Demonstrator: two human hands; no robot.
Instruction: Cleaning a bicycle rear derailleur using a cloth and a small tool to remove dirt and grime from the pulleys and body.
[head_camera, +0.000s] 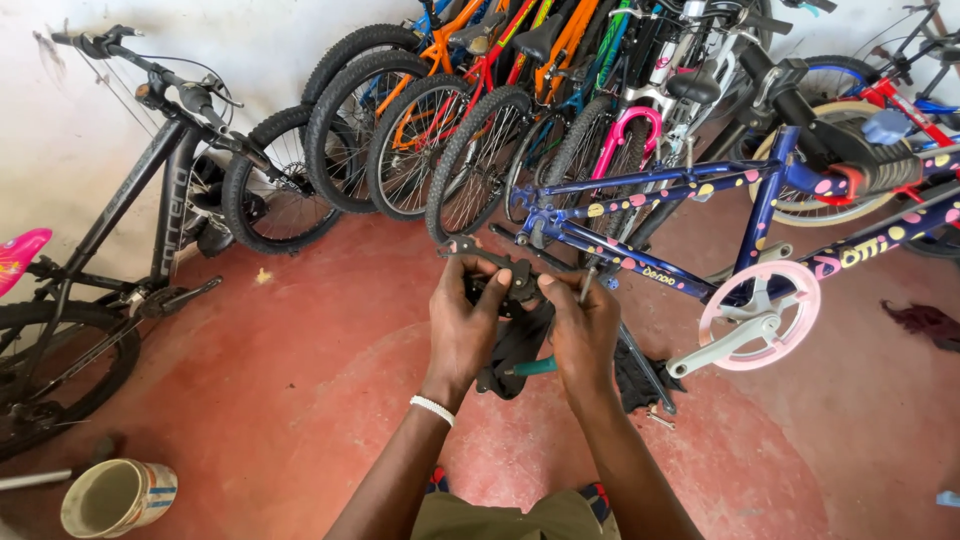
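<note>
Both hands are up in front, closed around one small black brake caliper (497, 272) held above the red floor (300, 380). Left hand (462, 322) grips its left side, right hand (584, 325) pinches the right end, and a thin metal tool sticks up from those fingers, can't tell exactly what kind. One teal-handled tool (533, 367) lies on a dark rag (520, 350) just below the hands. White band on the left wrist.

Right beside all that, one blue kids' bike with coloured dots (690, 225) lies flipped, its pink chainring guard (760, 312) and one silver crank showing. One black mountain bike (130, 240) stands on the left. Behind, a packed row leans on the wall, I count about five front wheels. One old paint can (118, 496) sits bottom left.
</note>
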